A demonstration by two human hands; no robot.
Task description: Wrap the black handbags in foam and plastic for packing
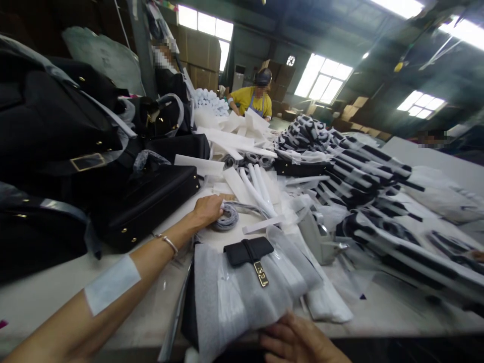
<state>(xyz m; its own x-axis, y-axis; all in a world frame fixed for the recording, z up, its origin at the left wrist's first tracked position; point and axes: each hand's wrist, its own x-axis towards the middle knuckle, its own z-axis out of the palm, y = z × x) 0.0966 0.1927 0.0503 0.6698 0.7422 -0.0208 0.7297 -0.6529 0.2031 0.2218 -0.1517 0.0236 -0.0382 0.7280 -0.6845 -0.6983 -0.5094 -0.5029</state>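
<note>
A handbag (242,292) wrapped in grey-white foam and clear film lies in front of me on the table. Its black flap (249,250) and gold clasp (260,274) show uncovered. Beyond it, my left hand (207,209) has its fingers closed at the edge of a coiled grey strap (227,218), whose loose end trails right. At the bag's lower right edge, my right hand (298,339) has curled fingers, with the thumb side against the wrapping. The tips of its fingers are partly hidden.
Black handbags (151,201) are piled on the left. White foam sheets and tubes (259,186) lie ahead. On the right are stacked black-and-white wrapped straps (351,166) and a grey tape dispenser (321,237). A person in yellow (249,98) works at the far end.
</note>
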